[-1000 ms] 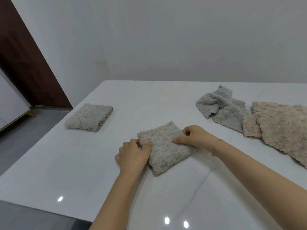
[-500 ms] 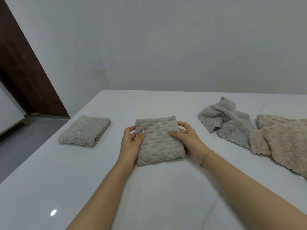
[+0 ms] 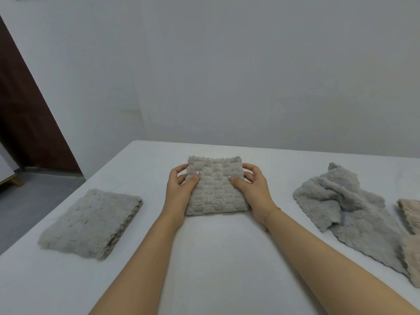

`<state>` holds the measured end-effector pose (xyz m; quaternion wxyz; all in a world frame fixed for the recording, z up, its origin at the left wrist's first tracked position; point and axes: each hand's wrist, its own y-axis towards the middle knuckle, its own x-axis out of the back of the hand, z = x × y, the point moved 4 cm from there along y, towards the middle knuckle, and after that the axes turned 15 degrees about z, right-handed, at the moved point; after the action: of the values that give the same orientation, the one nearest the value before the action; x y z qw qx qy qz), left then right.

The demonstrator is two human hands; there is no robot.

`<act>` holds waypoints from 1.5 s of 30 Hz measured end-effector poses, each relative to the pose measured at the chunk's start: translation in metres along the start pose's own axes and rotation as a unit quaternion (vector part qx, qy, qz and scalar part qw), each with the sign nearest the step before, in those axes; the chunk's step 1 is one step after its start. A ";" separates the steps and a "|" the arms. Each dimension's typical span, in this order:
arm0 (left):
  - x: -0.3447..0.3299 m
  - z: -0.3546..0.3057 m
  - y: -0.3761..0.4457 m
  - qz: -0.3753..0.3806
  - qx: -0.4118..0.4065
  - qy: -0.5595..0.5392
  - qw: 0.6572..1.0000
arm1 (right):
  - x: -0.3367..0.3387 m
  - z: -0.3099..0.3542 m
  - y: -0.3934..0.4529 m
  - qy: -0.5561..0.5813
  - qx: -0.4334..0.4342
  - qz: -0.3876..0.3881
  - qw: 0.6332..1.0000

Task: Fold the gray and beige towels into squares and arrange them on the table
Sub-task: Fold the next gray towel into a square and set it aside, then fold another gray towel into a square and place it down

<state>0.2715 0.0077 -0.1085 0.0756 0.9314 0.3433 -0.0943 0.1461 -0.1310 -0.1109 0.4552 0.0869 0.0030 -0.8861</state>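
Observation:
A gray towel folded into a square (image 3: 215,185) lies on the white table (image 3: 222,251), straight ahead of me. My left hand (image 3: 181,189) grips its left edge, thumb on top and fingers curled round the side. My right hand (image 3: 253,189) grips the right edge the same way. Another folded gray towel (image 3: 91,222) lies flat at the left. An unfolded, crumpled gray towel (image 3: 347,205) lies at the right. A beige towel (image 3: 411,235) sits partly cut off at the right frame edge, touching the crumpled gray one.
A plain white wall (image 3: 227,76) stands right behind the table's far edge. Beyond the table's left edge are a gray floor (image 3: 29,201) and a dark brown door (image 3: 27,114).
Both hands have turned the folded gray towel square to me and carried it farther away across the table, toward the wall. The other towels have stayed put.

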 end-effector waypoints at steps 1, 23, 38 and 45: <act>0.000 0.001 0.012 -0.001 -0.002 0.003 1.000 | 0.002 -0.001 0.012 -0.003 0.000 -0.001 1.000; 0.022 0.024 0.135 -0.117 -0.031 0.224 0.967 | 0.022 -0.021 0.137 -0.173 0.026 -0.119 0.977; 0.004 0.014 0.115 -0.104 -0.063 0.458 0.881 | 0.014 -0.013 0.107 -0.162 0.038 -0.112 0.980; -0.029 0.013 0.046 -0.013 -0.116 0.677 0.726 | 0.006 -0.004 0.038 -0.449 0.030 -0.023 0.893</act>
<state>0.2780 -0.0480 -0.1115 -0.0705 0.7272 0.3238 0.6012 0.1739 -0.1580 -0.1129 0.3845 -0.3070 -0.2262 -0.8407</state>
